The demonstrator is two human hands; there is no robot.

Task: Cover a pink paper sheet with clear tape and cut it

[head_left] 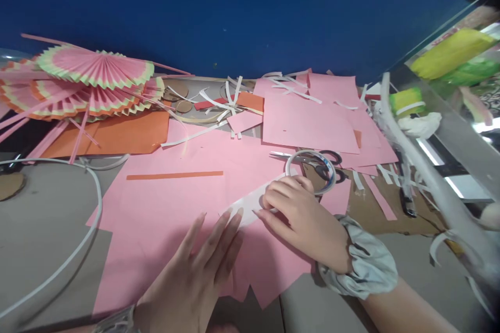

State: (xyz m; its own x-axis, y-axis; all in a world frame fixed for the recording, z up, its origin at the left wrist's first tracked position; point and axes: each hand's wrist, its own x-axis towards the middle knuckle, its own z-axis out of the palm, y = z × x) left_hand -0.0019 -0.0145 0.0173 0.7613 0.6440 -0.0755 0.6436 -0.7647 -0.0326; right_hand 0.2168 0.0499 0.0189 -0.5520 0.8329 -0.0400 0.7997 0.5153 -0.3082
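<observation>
My left hand (203, 270) lies flat with its fingers spread on a large pink paper sheet (164, 208). Its fingertips touch the lower end of a whitish strip (250, 205). Over the strip's upper part, my right hand (300, 218) has its fingers curled and pressed down, with the thumb stretched along its side. A tape roll (331, 170) lies just beyond the right hand, overlapping a pair of scissors (279, 155) with black handles. A thin orange paper strip (174, 175) rests on the pink sheet, left of the whitish one.
Pleated pink paper fans (103, 65) are piled at the back left over orange paper (117, 132). Loose pink sheets (308, 119) and white paper scraps lie at the back. A black-handled cutter (407, 203) is on cardboard (371, 213) at right. A blue wall (234, 15) stands behind.
</observation>
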